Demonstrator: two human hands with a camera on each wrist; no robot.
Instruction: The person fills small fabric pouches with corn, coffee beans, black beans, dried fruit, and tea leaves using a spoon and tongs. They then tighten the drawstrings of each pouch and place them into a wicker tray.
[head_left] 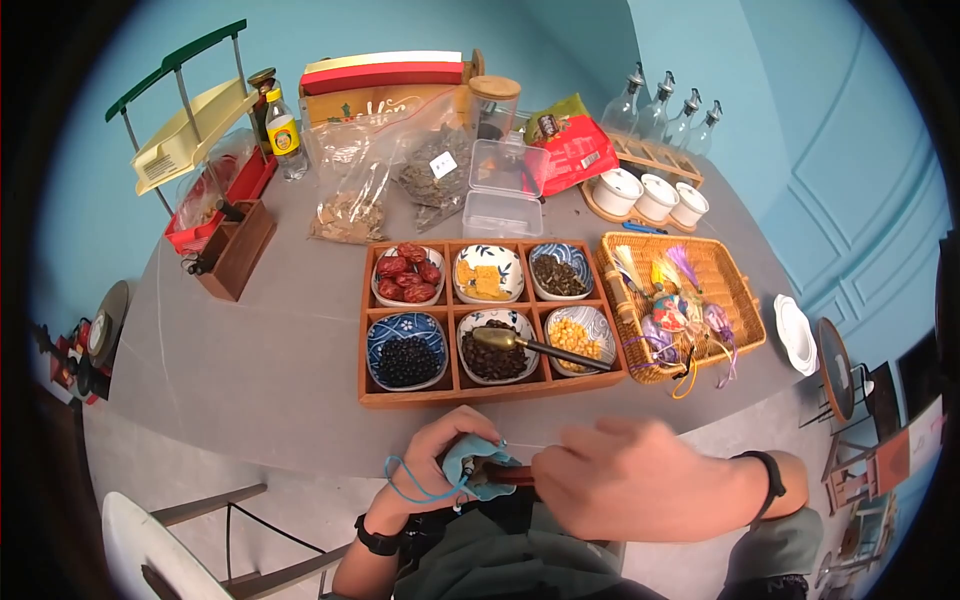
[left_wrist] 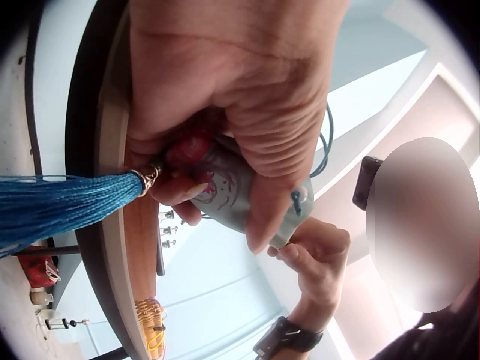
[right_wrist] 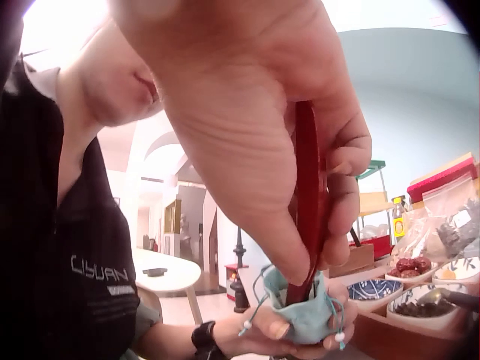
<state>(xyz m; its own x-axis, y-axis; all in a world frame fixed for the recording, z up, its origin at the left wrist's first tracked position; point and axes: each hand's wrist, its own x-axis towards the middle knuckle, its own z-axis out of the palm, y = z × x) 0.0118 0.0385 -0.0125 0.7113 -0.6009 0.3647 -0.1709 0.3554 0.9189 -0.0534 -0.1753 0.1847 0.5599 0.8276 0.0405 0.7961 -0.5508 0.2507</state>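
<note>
The left hand (head_left: 436,458) grips a small light-blue drawstring pouch (right_wrist: 306,318) with its mouth open upward. Curled round a dark red wooden tool (right_wrist: 309,187), the right hand (head_left: 640,480) has the tool's lower end in the pouch's mouth. A blue tassel (left_wrist: 67,204) hangs from the pouch, and a red bead (left_wrist: 189,150) shows beside the left fingers. What lies deep inside the pouch is hidden. Just beyond the hands stands a wooden compartment tray (head_left: 480,394) of small bowls, with a brass scoop (head_left: 497,338) resting over the coffee-coloured beans.
Right of the tray lies a wicker basket (head_left: 751,350) with tasselled sachets. Behind are plastic bags (head_left: 345,180), a clear box (head_left: 502,214), a red packet (head_left: 575,150), white lidded jars (head_left: 617,192) and glass bottles (head_left: 655,112). A wooden holder (head_left: 238,256) stands at left.
</note>
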